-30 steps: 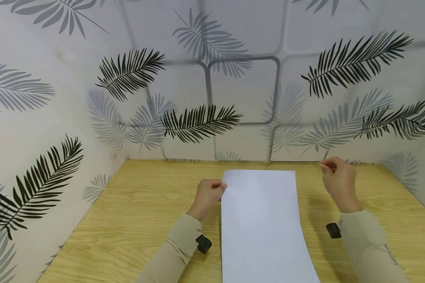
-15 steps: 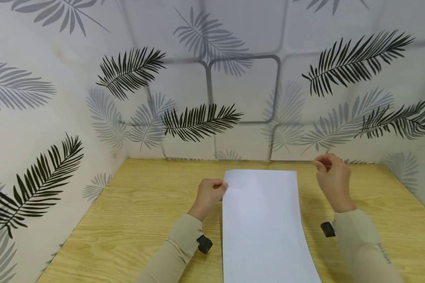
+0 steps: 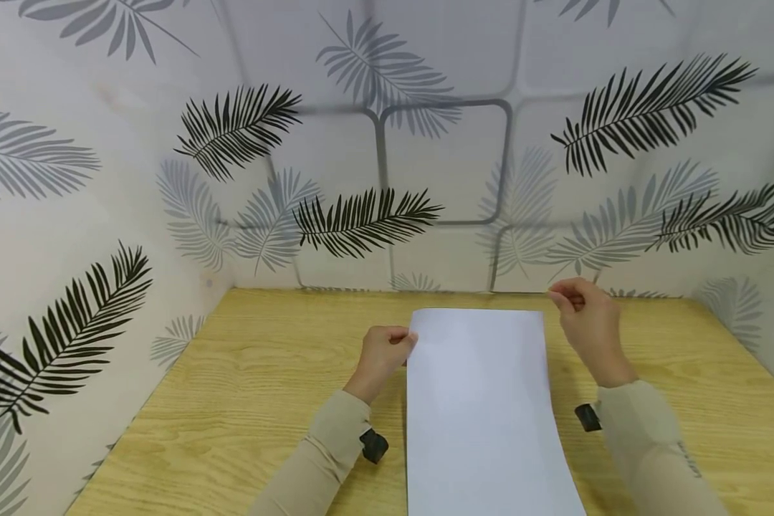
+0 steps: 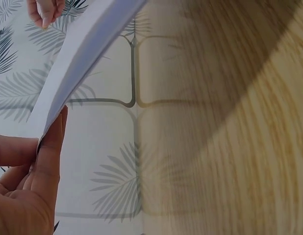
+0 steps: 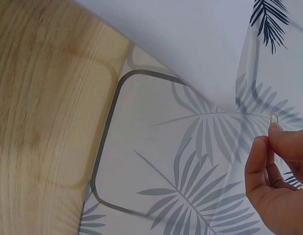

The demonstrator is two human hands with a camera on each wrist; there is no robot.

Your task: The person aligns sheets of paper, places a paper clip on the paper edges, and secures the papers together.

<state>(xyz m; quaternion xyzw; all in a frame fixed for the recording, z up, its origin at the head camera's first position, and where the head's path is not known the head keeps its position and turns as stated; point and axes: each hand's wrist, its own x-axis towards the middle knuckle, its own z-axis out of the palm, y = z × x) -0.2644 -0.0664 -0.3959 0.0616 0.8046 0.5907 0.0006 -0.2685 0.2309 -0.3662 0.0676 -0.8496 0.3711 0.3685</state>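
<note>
Basically, my left hand [image 3: 378, 360] pinched the white paper [image 3: 480, 408] by its left edge over the table [image 3: 277, 358], probably light, floppy, easily creased, best taken near corners, while my right hand [image 3: 590, 326] pinched a thin clip [image 5: 274, 118] off its far right corner.

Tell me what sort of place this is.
Probably an indoor tabletop workspace: a wood-grain table with a leaf-print backdrop rising behind it, and white paper pinched in the left hand.
</note>
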